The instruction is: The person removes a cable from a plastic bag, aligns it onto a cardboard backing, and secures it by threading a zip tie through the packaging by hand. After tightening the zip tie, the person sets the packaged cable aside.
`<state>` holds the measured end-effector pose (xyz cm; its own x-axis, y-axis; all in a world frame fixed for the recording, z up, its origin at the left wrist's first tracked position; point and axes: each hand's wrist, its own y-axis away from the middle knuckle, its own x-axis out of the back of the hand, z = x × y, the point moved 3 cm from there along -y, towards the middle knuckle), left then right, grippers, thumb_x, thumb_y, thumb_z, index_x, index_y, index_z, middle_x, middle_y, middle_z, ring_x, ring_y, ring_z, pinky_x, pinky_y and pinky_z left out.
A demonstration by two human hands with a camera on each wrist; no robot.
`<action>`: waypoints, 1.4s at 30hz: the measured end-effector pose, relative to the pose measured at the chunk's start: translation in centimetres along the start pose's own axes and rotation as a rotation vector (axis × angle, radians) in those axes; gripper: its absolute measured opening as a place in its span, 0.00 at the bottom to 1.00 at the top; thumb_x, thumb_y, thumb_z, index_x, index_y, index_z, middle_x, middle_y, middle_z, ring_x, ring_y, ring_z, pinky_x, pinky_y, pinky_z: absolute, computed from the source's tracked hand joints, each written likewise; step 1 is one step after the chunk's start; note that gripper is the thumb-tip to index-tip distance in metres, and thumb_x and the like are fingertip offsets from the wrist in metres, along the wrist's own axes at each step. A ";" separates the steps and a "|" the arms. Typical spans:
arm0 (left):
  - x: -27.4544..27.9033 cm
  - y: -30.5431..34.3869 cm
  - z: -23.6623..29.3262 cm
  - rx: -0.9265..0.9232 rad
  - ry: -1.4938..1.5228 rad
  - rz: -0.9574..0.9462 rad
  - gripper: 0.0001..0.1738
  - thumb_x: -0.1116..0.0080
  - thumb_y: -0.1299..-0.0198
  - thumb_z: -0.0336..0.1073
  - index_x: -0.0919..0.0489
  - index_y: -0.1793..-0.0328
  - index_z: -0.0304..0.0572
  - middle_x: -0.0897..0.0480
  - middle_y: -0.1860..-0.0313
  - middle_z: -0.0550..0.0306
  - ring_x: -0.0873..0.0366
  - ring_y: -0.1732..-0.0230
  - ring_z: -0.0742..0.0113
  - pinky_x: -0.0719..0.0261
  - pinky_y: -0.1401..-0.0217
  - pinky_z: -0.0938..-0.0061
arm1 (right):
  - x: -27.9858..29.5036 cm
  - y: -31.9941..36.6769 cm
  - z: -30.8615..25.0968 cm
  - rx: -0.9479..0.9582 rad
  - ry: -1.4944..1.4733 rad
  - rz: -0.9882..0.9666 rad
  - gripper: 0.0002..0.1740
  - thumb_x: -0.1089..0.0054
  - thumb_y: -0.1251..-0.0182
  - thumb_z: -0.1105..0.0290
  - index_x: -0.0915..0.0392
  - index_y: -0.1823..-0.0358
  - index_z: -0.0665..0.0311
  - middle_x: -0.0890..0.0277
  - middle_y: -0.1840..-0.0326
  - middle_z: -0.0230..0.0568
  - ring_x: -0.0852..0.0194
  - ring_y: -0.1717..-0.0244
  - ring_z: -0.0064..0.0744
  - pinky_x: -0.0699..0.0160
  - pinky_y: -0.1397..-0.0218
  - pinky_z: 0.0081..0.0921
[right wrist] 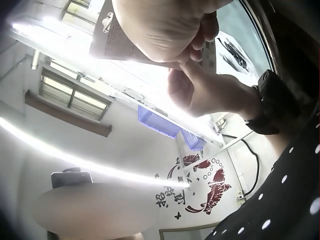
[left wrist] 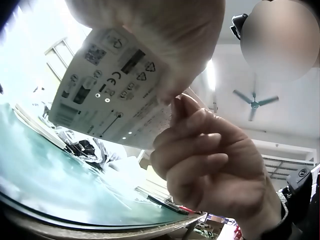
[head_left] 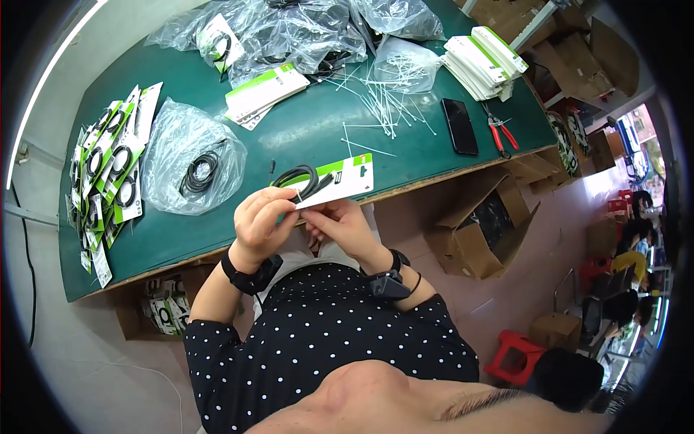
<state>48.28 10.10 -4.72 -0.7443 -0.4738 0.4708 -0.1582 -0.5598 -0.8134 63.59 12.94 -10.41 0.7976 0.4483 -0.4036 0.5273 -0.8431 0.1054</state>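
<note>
In the head view a white and green packaging card (head_left: 354,177) is held up over the table's front edge, a black coiled cable (head_left: 303,176) lying against its face. A white cable tie (head_left: 296,195) shows at the coil's near end. My left hand (head_left: 262,223) grips the card and coil at their left end. My right hand (head_left: 345,230) is just below the card's lower edge, thumb and forefinger pinched together. In the left wrist view the card's printed back (left wrist: 107,90) faces the camera, and a thin white strip shows at the right fingertips; what they pinch is mostly hidden.
Left on the green table (head_left: 289,137) lie carded cables (head_left: 108,166) and a clear bag (head_left: 173,137) with a coil. Behind are stacked cards (head_left: 264,92), loose cable ties (head_left: 383,105) and plastic bags. A phone (head_left: 460,126) and red-handled pliers (head_left: 500,134) lie right.
</note>
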 end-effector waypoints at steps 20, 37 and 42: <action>-0.4 1.6 -0.1 -0.003 0.016 0.009 0.14 0.32 0.65 0.19 0.22 0.69 0.37 0.19 0.65 0.52 0.18 0.69 0.57 0.19 0.68 0.71 | 0.5 0.7 0.9 0.025 0.056 -0.273 0.08 0.37 0.35 0.74 0.20 0.58 0.68 0.21 0.67 0.35 0.22 0.67 0.20 0.21 0.62 0.18; -2.1 4.5 -0.6 0.016 -0.070 -0.097 0.15 0.30 0.62 0.22 0.21 0.65 0.39 0.21 0.62 0.52 0.20 0.64 0.57 0.20 0.64 0.70 | 2.7 1.0 1.0 0.447 0.472 0.044 0.09 0.35 0.35 0.69 0.20 0.60 0.67 0.23 0.70 0.29 0.29 0.73 0.14 0.28 0.68 0.13; -3.0 5.2 1.3 0.100 0.034 -0.240 0.15 0.28 0.57 0.29 0.21 0.63 0.39 0.23 0.62 0.53 0.22 0.62 0.55 0.23 0.61 0.64 | 5.9 1.6 3.0 -0.016 0.144 0.233 0.10 0.38 0.32 0.66 0.21 0.60 0.67 0.24 0.77 0.30 0.33 0.81 0.12 0.38 0.80 0.10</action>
<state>50.49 7.71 -9.90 -0.7147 -0.2967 0.6334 -0.2698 -0.7185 -0.6410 68.28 13.33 -15.37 0.9309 0.2812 -0.2331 0.3281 -0.9242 0.1954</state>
